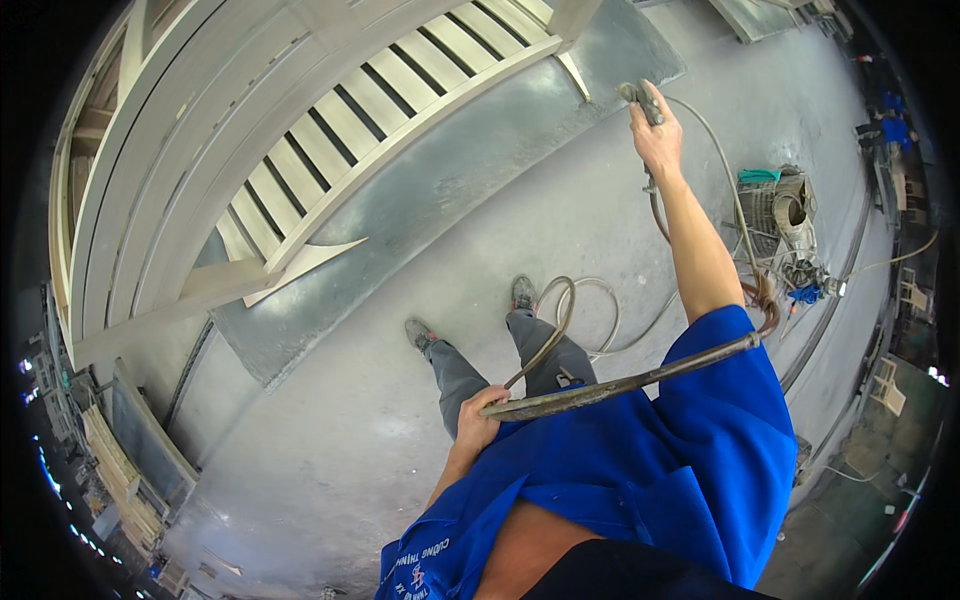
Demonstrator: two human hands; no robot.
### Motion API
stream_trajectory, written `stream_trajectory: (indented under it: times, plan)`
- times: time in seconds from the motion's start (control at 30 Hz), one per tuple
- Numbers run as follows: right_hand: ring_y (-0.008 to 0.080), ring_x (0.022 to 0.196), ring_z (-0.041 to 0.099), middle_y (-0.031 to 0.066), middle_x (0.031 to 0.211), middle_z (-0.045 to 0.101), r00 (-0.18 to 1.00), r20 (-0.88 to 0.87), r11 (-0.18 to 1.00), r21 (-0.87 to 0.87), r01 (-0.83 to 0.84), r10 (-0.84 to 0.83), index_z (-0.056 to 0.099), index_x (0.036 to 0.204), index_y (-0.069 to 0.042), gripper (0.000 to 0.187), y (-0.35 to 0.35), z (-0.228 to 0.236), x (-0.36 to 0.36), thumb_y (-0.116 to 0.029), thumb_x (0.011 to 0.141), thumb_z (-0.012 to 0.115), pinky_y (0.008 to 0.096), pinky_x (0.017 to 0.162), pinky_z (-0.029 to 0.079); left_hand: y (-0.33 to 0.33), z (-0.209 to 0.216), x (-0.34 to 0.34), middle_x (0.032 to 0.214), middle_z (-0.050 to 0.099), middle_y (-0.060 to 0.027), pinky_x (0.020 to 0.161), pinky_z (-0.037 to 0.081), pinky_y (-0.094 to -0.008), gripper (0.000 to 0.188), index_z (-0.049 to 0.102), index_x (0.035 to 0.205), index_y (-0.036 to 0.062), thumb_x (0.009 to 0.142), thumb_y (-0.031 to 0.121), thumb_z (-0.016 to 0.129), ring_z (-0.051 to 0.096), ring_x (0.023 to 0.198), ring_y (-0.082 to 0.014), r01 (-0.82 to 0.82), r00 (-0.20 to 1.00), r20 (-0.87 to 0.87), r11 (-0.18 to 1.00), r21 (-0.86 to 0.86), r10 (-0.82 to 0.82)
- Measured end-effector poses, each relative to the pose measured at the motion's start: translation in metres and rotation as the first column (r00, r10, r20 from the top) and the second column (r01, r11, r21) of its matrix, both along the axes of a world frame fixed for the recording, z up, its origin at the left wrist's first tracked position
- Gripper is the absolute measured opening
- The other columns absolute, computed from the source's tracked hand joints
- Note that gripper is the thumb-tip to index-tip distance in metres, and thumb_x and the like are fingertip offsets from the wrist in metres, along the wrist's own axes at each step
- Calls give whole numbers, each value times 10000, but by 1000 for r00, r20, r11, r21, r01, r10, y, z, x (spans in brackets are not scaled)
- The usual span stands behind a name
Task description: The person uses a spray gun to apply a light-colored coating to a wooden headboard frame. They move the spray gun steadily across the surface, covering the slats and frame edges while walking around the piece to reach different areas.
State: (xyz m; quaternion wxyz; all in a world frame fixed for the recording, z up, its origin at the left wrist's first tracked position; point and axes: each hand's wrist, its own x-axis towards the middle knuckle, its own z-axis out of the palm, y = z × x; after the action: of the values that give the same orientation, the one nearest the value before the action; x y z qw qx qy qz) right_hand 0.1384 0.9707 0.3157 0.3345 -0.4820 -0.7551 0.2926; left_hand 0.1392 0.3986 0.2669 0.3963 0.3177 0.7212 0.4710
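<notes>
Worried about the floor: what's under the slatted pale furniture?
A grey sheet reaches out from under the slatted pale furniture. Farther in, the furniture itself covers whatever lies there, so that cannot be seen.

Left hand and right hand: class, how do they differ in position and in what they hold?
The left hand is close to the body; the right hand is stretched far out in front. The left hand grips a brownish hose; the right hand holds a gun-like tool. Both are bare and closed.

Two hands point(657, 142) — one spray gun point(649, 102)
</notes>
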Motion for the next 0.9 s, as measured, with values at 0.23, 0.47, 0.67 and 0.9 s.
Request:
stream_trajectory:
  times: [0.23,0.47,0.67,0.9]
  plan:
    - [317,1111,716,153,1197,751,999,-15,998,-33,-50,50,641,1412,-251,500,20,-42,3,-264,922,739,404,965,541,-7,19,8,1073,754,-182,912,582,-391,205,733,1065,26,867,-11,695,737,1033,-368,54,999,8,978,-200,-53]
    - [336,1224,674,127,1322,708,976,-39,973,-81,-215,213,634,1420,-238,495,-73,-63,17,-183,938,729,391,1035,527,-58,21,-8,1087,752,-189,948,582,-422,182,734,1059,38,886,-10,705,726,1097,-378,115,990,-70,988,-105,-122]
    - [354,1236,664,164,1339,688,899,-67,896,-71,-437,433,636,1418,-212,503,-197,-71,1,-134,932,743,389,1029,547,-134,12,-7,1066,760,-173,952,592,-434,153,731,1043,53,909,-12,697,724,1111,-376,62,993,-97,997,-48,-66]
    - [314,1226,684,167,1325,698,765,-217,763,-112,-637,607,647,1409,-185,495,-341,-102,-55,-144,929,760,377,1024,552,-213,19,-2,1058,764,-161,959,597,-443,155,736,1045,60,898,14,743,729,1107,-357,-73,995,-79,989,-131,63]
